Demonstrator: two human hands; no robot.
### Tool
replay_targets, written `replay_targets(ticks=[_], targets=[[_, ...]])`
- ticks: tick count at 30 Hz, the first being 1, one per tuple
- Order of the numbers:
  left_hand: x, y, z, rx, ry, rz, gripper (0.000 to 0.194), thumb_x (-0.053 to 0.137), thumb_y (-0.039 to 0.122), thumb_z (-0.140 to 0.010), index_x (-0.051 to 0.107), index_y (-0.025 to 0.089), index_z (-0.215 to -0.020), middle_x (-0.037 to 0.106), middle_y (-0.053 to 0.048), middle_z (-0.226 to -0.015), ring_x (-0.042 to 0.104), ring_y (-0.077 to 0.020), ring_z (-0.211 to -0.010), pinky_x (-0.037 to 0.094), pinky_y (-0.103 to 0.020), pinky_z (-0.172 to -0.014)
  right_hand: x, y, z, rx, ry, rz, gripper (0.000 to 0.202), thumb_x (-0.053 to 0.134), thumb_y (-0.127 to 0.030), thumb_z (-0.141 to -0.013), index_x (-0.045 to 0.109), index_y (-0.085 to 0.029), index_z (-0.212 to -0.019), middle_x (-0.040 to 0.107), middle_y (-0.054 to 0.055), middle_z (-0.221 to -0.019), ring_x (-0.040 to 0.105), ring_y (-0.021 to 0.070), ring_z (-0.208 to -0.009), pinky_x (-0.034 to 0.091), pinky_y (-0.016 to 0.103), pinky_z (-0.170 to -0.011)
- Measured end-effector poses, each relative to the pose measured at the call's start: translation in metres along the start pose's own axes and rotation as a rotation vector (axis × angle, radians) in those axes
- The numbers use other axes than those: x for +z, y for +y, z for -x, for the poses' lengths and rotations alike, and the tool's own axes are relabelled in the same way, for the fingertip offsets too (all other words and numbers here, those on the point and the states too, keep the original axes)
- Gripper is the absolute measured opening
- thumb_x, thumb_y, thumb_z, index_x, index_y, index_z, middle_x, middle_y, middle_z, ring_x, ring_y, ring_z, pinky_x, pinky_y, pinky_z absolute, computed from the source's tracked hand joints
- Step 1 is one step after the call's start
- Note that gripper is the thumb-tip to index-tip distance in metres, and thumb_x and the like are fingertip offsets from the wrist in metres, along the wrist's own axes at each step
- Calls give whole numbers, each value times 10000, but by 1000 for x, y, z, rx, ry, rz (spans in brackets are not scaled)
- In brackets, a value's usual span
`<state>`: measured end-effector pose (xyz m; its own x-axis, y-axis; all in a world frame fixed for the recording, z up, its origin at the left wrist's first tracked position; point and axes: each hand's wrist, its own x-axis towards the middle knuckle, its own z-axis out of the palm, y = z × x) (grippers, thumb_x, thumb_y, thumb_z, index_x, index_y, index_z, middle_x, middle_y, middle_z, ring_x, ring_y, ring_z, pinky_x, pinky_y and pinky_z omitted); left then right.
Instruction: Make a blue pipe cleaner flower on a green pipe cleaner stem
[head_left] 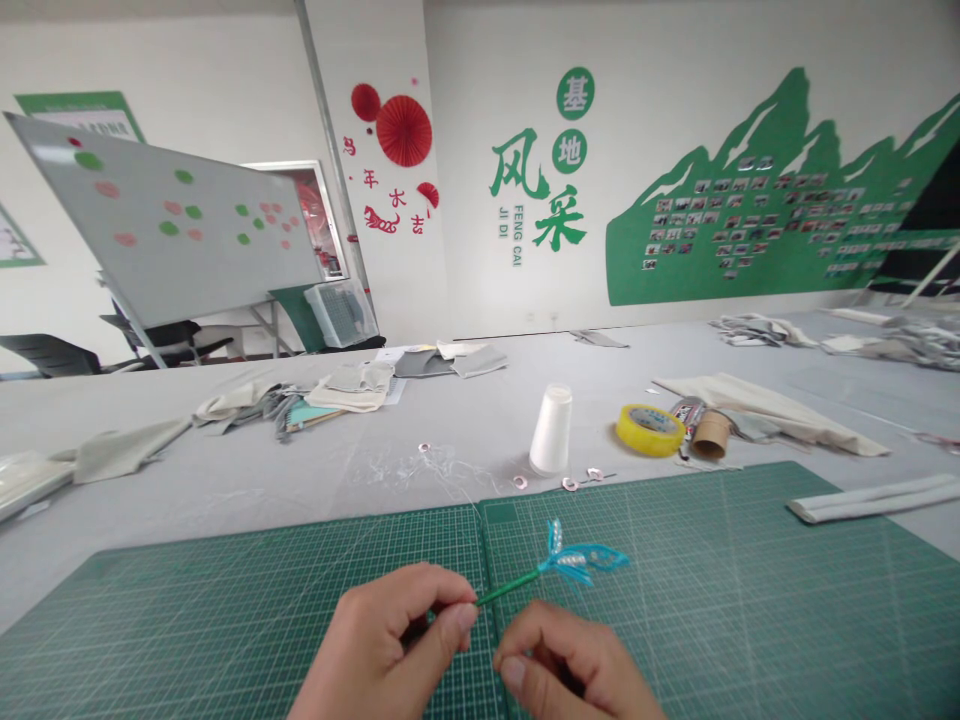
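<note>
Green at the stem, blue at the petals: holding the flower mostly over the right mat, pinching its stem end narrowly in the left hand. Curling the right hand just beside the stem, thumb and forefinger close; cannot tell whether gripping anything fine. Probably working best by pinching lightly, turning from the stem, sparing the petals. Leaving room sideways over both mats; minding the thread cone just beyond the far edge and the rolled cloth crossing the right one.
</note>
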<state>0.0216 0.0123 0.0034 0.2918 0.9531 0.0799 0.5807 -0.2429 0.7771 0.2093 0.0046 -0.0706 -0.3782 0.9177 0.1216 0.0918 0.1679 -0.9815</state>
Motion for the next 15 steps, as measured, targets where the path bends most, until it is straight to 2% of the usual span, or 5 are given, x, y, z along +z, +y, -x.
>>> replay_targets(ticks=[4, 8, 11, 15], targets=[[0, 1, 0, -41, -76, 84, 181, 569, 282, -855, 676, 207, -729, 689, 7, -679, 603, -160, -662, 439, -228, -628, 1, 10, -3, 14, 41, -43, 284, 619, -468, -846, 656, -212, -729, 397, -61, -582, 333, 126, -530, 239, 260, -512], [-4, 0, -1, -36, -180, 128, 181, 574, 269, -843, 696, 198, -730, 681, 7, -666, 571, -146, -647, 398, -212, -596, -2, 13, -4, 87, 64, -137, 368, 660, -573, -791, 669, -209, -735, 404, -59, -600, 342, 130, -556, 265, 263, -532], [-10, -1, -2, 3, -313, 119, 178, 594, 246, -840, 731, 203, -734, 672, 14, -659, 572, -134, -627, 393, -207, -597, -7, 11, -8, 85, -1, -132, 436, 671, -622, -762, 651, -198, -659, 413, -59, -541, 308, 112, -506, 231, 252, -477], [-16, -5, -1, 132, -393, 31, 170, 618, 271, -860, 771, 241, -790, 706, 8, -717, 604, -140, -670, 424, -210, -659, -13, 11, -11, 63, -43, -139, 424, 693, -608, -754, 683, -192, -676, 339, -87, -491, 246, 90, -461, 177, 243, -437]])
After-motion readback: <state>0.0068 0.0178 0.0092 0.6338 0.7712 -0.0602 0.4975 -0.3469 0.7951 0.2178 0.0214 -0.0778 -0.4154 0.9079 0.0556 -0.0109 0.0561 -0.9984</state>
